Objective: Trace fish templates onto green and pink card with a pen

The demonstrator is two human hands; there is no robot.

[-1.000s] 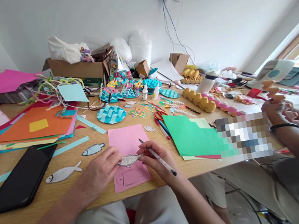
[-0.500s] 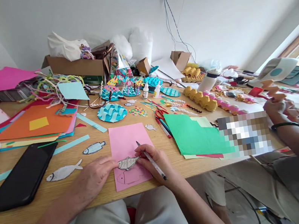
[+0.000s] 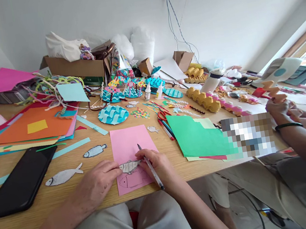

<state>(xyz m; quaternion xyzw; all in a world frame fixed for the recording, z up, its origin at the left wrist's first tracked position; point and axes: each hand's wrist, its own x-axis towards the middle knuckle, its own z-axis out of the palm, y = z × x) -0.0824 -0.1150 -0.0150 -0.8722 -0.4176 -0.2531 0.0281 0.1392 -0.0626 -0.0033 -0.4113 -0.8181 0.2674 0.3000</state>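
A grey fish cut-out (image 3: 130,167) with drawn scales lies on a sheet of pink paper (image 3: 130,143) in front of me. My left hand (image 3: 101,181) has its fingertips together on the fish's head end. At the tail end, my right hand (image 3: 157,164) is closed around a clear-barrelled pen (image 3: 152,169), which slants across the fingers with its dark end pointing away from me. Its fingertips are beside the tail; whether they touch it is hard to see. Below the cut-out, a drawn fish outline (image 3: 131,180) shows on the pink sheet, partly covered by the right hand.
Left are paper fish (image 3: 63,176), a black phone (image 3: 20,181) and coloured sheets (image 3: 26,126). Green paper (image 3: 196,138), pens (image 3: 166,128) and red-handled scissors (image 3: 163,115) lie right. Glue bottles (image 3: 148,92) stand behind. Another person's hands (image 3: 279,109) hold a bumpy carton strip at far right.
The pen's near end has swung slightly left and toward me. My left fingers stay at the fish's head. The whole view has shifted a little.
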